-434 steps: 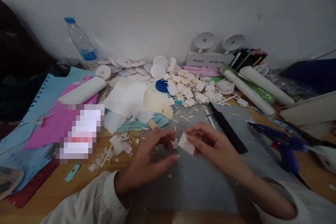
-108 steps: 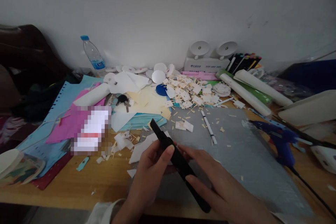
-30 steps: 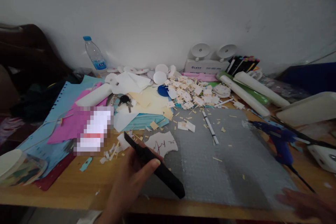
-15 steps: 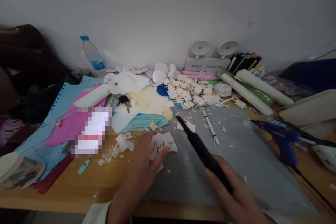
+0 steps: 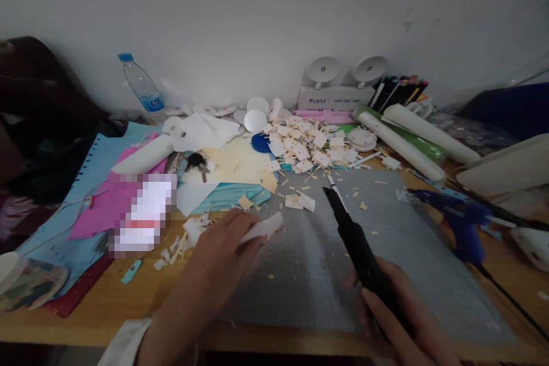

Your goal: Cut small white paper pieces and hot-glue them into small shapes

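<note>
If the right hand [image 5: 397, 300], wrapped round the black cutter [image 5: 357, 246], tip toward 11 o'clock, slips toward 9 o'clock, it could nick the left hand [image 5: 225, 246] pinching white piece [image 5: 266, 227], grey mat's [image 5: 313, 291] 10 o'clock.

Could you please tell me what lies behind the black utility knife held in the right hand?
Behind the black utility knife, the upper part of a slim white pen shows on the flat grey mat. The knife hides the pen's lower end and that strip of mat.
</note>
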### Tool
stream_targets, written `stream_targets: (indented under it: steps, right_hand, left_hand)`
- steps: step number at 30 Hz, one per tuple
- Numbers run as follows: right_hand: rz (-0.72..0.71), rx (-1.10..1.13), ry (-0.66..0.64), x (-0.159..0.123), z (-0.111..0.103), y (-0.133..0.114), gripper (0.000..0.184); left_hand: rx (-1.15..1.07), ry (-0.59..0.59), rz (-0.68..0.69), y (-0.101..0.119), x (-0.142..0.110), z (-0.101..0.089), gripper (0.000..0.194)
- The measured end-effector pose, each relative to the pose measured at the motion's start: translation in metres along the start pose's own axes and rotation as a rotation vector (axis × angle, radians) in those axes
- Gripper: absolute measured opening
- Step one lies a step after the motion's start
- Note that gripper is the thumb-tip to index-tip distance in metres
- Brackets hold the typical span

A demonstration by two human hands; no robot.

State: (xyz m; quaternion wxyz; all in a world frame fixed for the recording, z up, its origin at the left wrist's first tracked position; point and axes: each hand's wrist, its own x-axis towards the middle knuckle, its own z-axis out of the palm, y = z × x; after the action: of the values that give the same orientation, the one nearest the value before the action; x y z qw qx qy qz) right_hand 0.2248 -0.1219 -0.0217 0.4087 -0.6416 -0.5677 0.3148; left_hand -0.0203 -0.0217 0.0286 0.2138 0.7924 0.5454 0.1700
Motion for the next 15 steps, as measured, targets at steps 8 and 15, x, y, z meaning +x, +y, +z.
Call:
stream_targets:
  steps: [8, 15]
  right_hand:
    - [-0.084, -0.118, -0.057, -0.006, 0.013, 0.001, 0.042]
    - [-0.090, -0.212, -0.116, -0.011, 0.030, -0.008, 0.054]
  left_hand:
    - [0.348, -0.319, -0.020, 0.021, 0.012, 0.012, 0.022]
    - [0.365, -0.261, 0.038, 0.019, 0.021, 0.013, 0.024]
